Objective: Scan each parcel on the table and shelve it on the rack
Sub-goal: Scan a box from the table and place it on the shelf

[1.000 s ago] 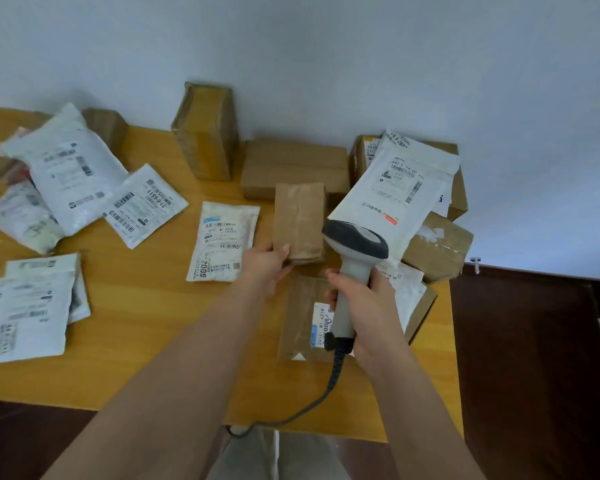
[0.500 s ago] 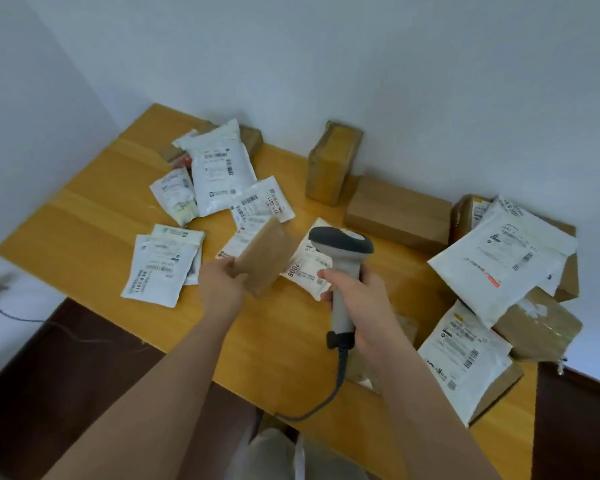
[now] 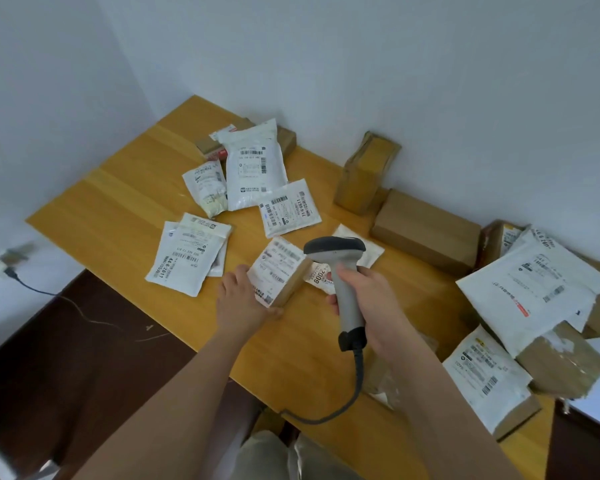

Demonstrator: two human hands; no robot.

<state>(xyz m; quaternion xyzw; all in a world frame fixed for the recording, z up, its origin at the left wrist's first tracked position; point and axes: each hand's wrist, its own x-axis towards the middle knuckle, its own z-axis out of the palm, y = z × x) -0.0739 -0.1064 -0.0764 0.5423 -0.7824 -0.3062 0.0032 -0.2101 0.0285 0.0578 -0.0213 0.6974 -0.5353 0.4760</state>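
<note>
Turned label-up since a moment ago, the box (image 3: 280, 271) sits tilted in the left hand (image 3: 243, 299), fingers curled round its near edge, above the table (image 3: 118, 209). Just right, the right hand (image 3: 368, 299) wraps the scanner (image 3: 340, 268), head facing the label, likely to read it.

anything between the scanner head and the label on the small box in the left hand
Nothing visible. The scanner in the right hand sits just right of the small box, whose label faces up in the left hand.
</note>
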